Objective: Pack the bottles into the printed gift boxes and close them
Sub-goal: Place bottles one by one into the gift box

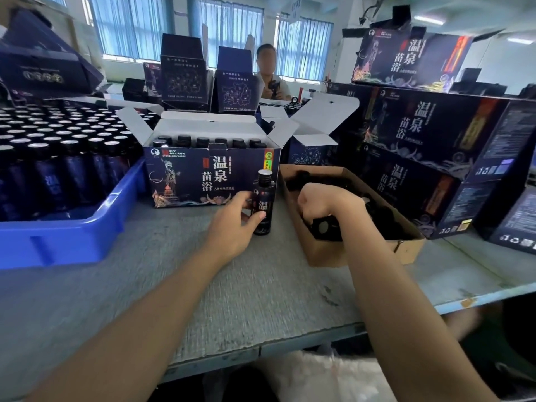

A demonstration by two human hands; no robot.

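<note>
From the head view, the left hand [235, 224] grips a dark bottle [264, 198] standing upright on the bench [261, 285], just before the open gift box [188, 175]. The right hand [324, 201] curls down among the black caps [385, 219] in a cardboard box [319, 253]; I cannot tell whether it holds one.

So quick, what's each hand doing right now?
Left hand: holding the upright bottle.
Right hand: curled among black caps; grip cannot be told.
</note>
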